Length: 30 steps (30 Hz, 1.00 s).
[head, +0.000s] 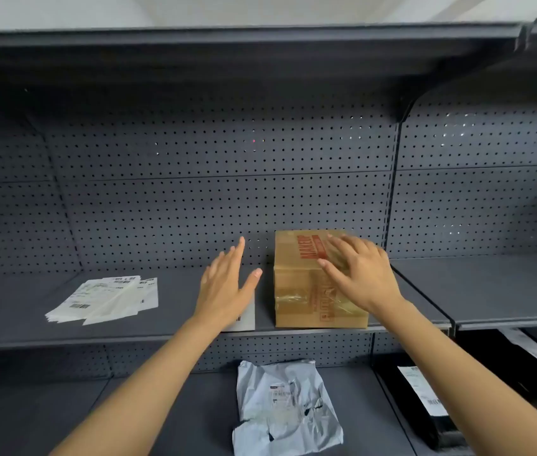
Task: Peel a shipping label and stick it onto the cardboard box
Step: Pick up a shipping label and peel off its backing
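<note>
A taped cardboard box (300, 291) with red print stands on the grey shelf (175, 324), right of centre. My right hand (359, 271) hovers over its top with fingers spread, blurred, holding nothing that I can see. My left hand (227, 284) is open just left of the box, fingers apart, above a single white label (245, 319) lying on the shelf. A fanned stack of shipping labels (105, 299) lies further left on the same shelf.
A pegboard back wall (227, 199) closes the shelf behind. On the lower shelf lie a crumpled grey mailer bag (286, 409) with a label and, at right, black parcels (425, 390) with white labels. An upper shelf (244, 44) overhangs.
</note>
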Tool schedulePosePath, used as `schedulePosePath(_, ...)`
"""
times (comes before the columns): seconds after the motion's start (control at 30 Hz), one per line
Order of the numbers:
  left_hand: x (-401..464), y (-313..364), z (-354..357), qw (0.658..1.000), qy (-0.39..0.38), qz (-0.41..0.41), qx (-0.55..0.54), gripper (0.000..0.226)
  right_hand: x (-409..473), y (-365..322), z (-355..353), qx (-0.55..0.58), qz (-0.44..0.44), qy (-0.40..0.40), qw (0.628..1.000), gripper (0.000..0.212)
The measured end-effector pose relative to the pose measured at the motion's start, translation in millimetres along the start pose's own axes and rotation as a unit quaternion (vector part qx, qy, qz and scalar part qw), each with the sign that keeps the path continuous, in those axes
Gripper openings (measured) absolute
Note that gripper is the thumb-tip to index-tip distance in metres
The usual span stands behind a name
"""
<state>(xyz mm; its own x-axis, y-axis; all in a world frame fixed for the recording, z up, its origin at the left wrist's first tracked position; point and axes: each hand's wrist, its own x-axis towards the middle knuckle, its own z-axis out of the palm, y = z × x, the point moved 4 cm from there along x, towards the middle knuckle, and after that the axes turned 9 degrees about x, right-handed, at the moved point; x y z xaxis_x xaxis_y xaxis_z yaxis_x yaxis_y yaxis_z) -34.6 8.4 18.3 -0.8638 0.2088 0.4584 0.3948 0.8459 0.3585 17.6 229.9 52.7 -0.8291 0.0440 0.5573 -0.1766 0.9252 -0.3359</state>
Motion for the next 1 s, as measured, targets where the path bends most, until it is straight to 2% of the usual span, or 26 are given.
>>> schedulePosePath(0.2,-9,-22,16,0.998,-0.028,-0.019,-0.045,0.062,-1,10,15,-0.021,0.012,0.029,0.999,0.079)
schedulePosePath(0.53,-27,-67,47,0.999,-0.054,0.004,-0.003,0.058,-3,18,25,-0.018,0.019,0.068,0.997,0.072)
schedulePosePath(0.77,-46,-83,58,0.995,-0.064,0.024,0.066,0.102,-3,19,31,-0.03,0.01,0.086,0.996,0.065)
schedulePosePath(1.0,-51,-86,63,0.979,-0.037,0.08,0.182,0.048,-2,20,32,-0.014,0.023,0.092,0.995,0.065)
